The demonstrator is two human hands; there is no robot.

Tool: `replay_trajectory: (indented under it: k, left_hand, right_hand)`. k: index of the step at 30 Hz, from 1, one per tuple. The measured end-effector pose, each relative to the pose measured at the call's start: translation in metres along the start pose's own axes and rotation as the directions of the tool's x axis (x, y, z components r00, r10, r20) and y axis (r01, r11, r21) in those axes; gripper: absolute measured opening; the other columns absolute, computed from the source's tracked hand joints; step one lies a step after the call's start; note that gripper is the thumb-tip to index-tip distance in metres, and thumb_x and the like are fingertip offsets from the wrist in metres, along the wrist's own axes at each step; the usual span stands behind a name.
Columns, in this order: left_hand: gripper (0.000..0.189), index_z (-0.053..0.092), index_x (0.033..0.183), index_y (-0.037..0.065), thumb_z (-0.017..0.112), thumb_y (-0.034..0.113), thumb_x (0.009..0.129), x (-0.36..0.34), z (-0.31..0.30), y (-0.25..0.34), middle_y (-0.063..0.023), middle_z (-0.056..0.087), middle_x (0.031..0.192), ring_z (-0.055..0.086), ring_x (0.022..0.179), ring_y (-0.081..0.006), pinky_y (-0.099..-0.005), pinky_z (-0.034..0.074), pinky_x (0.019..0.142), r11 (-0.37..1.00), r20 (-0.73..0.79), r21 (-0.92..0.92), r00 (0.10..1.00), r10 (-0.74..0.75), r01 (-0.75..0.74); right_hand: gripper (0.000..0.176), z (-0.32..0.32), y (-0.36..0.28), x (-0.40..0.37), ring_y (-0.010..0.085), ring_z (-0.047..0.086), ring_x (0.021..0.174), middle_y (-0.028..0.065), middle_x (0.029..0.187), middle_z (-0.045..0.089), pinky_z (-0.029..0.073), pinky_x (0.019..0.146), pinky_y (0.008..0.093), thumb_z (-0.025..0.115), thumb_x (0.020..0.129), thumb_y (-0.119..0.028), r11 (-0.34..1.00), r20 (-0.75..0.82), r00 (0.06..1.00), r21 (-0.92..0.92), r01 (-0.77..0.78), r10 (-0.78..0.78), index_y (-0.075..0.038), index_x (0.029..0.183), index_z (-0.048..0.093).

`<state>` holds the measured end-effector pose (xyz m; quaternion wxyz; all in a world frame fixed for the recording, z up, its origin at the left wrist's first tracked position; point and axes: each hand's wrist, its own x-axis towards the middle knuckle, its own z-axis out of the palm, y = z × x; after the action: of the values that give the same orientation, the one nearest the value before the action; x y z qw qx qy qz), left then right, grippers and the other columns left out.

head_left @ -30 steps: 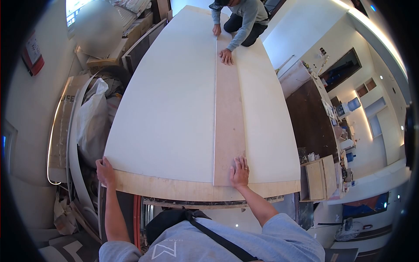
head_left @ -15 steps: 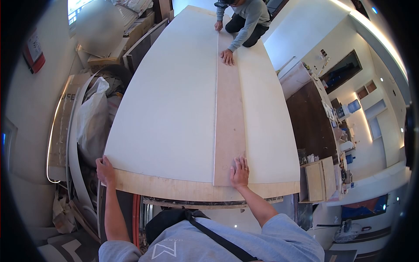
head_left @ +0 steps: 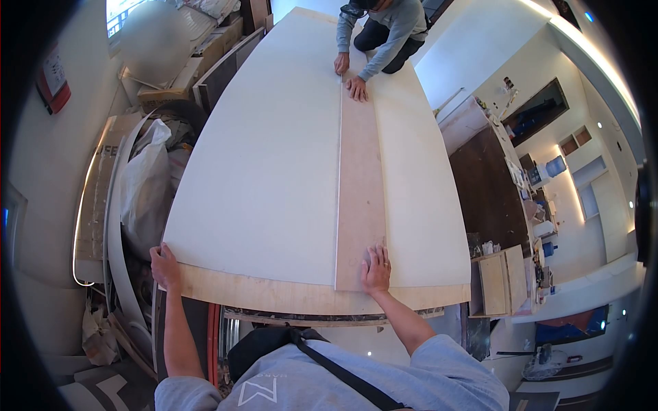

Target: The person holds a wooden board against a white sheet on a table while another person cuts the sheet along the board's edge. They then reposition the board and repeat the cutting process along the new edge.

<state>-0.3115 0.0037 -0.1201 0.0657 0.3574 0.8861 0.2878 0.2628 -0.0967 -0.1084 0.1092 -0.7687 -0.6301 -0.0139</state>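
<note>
A large white sheet lies over a pale wooden board, whose near edge shows beyond it. My left hand is closed around the near left corner of the white sheet. Along the sheet runs a long, narrow pinkish-brown wooden strip. With fingers stretched out, my right hand lies flat on the strip's near end. At the far end, a co-worker's hand presses on the same strip. The co-worker's other hand is at its left edge, holding something too small to make out.
A co-worker in a grey top kneels on the far part of the sheet. To the left stand a white plastic bag and cardboard boxes. On the right are a dark brown tabletop and some wooden panels.
The co-worker's hand at the strip's left edge has moved a little towards me along that edge. Both my hands and the strip have stayed in place.
</note>
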Motion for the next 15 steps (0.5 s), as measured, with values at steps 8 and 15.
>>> replay_trajectory:
  k: [8, 15]
  left_hand:
    - [0.038, 0.061, 0.105, 0.009, 0.052, 0.045, 0.098, -0.001, -0.0005, 0.0007, -0.0213, 0.071, 0.095, 0.066, 0.09, -0.045, -0.0542, 0.05, 0.076, 1.0, -0.016, -0.007, 1.0, 0.011, -0.011]
    - [0.039, 0.06, 0.105, 0.009, 0.051, 0.046, 0.098, 0.0001, 0.0006, 0.0001, -0.0208, 0.071, 0.096, 0.066, 0.09, -0.0448, -0.0543, 0.05, 0.077, 1.0, -0.001, 0.0, 1.0, -0.005, 0.005]
  right_hand:
    - [0.052, 0.0049, 0.0044, -0.0001, 0.0374, 0.025, 0.147, 0.015, 0.156, 0.035, 0.024, 0.115, 0.0568, 0.05, 0.096, -0.035, 0.999, 0.016, 1.0, 0.044, -0.011, 0.01, -0.013, 0.143, 0.045]
    - [0.052, 0.0067, 0.0056, 0.0002, 0.0369, 0.024, 0.148, 0.0149, 0.157, 0.034, 0.023, 0.116, 0.0569, 0.05, 0.096, -0.036, 0.999, 0.017, 1.0, 0.043, -0.018, 0.017, -0.014, 0.143, 0.045]
